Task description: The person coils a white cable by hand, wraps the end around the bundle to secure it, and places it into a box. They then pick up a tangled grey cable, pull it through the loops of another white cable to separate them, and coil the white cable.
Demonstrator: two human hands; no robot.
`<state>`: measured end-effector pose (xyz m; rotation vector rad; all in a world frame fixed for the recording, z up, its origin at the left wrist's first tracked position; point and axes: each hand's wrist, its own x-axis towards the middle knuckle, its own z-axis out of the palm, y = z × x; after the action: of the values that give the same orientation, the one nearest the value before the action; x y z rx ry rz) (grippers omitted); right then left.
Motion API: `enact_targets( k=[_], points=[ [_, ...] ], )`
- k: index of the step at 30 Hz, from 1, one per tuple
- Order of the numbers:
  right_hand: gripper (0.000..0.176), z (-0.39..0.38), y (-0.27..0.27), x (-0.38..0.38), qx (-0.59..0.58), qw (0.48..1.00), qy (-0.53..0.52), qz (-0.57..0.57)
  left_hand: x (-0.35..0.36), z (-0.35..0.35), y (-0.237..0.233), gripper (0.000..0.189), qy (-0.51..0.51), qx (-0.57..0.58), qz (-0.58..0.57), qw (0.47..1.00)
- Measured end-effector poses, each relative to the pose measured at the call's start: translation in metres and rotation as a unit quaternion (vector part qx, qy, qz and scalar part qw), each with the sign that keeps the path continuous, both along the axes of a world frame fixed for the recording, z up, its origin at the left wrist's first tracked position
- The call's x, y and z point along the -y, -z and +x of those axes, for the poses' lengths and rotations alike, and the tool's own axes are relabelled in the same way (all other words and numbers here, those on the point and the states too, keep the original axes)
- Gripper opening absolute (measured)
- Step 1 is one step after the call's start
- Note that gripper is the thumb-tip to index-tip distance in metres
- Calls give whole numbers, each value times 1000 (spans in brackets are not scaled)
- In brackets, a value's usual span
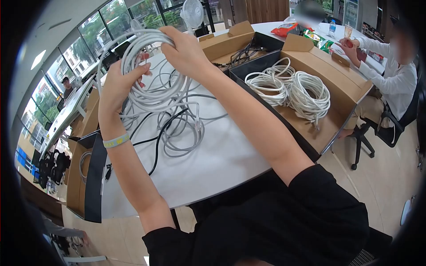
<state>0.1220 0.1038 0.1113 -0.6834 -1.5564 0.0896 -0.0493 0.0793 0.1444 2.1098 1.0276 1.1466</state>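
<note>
Both my hands hold up a looped coil of grey-white cable (153, 91) above the table. My left hand (122, 84) is wrapped round the coil's left side, thumb across the loops. At the coil's upper right, my right hand (184, 51) has its fingers closed over the strands; some fingertips are hidden behind the cable. Below, loose grey cable (184, 144) with clear plugs and a black cable (157, 146) lie tangled on the white table (213, 164). Coiled white cables (308, 95) rest in the open box (341, 84) to the right.
Another open box (222, 55) with black cables stands at the back. A tall-sided box (84, 177) is at the left edge. A person in white (395, 84) sits at the right, near snack packets (317, 40) and a bottle (332, 28). A fan (192, 14) stands behind.
</note>
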Motion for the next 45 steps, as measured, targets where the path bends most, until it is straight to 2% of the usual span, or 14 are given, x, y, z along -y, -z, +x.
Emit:
enact_targets(
  k=[9,11,13,17,21,23,25,29,32,34,35,37,38,45],
  points=[
    [21,4,-3,1,54,978,-111,-166,26,14,-4,19,-129,-125,112,977],
    [20,8,-4,5,49,978,-104,-171,31,23,-2,16,-273,-235,310,880],
    [19,11,-11,10,47,979,-100,-172,30,29,-2,19,-278,-200,319,884],
    [17,19,-14,10,45,993,8,-105,22,47,11,37,-266,-41,388,882],
    [15,29,-20,14,87,988,117,-48,2,56,26,44,-318,-109,455,825],
    [15,30,-20,15,152,978,140,-9,7,55,28,38,-319,-132,459,819],
    [17,28,-19,17,172,979,106,-21,19,52,20,31,-349,-258,286,854],
    [21,22,-23,27,187,981,33,-42,30,37,10,28,-354,-304,282,838],
    [22,20,-29,34,210,977,8,-22,25,22,4,28,-292,-330,274,855],
    [24,21,-35,43,201,978,-7,-48,10,12,8,21,-191,-228,534,791],
    [25,24,-37,46,190,979,-20,-74,9,11,8,21,-189,-224,534,793],
    [27,23,-36,42,172,982,-61,-43,8,13,4,22,-20,-78,226,971],
    [28,23,-37,44,149,983,-108,-12,4,19,11,22,79,52,127,987],
    [30,35,-40,54,94,944,-276,-157,16,20,3,18,112,17,91,989]
  ],
)
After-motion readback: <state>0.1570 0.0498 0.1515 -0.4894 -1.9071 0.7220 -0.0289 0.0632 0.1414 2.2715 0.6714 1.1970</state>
